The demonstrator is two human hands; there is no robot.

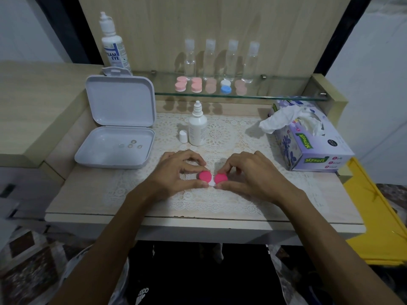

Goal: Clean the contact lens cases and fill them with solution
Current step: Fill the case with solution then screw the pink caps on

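The lens case (210, 178) lies on the lace mat (231, 137), near the table's front edge. The left hand (176, 172) pinches one pink cap, the right hand (246, 172) the other, probably to twist both at once. The uncapped dropper bottle (197, 126) stands behind.

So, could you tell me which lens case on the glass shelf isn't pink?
The fourth case from the left: one white cap and one blue cap; the others are pink.

"Mysoft" on the tissue box (317, 146); "EAM EYE" on the tall bottle (113, 48)
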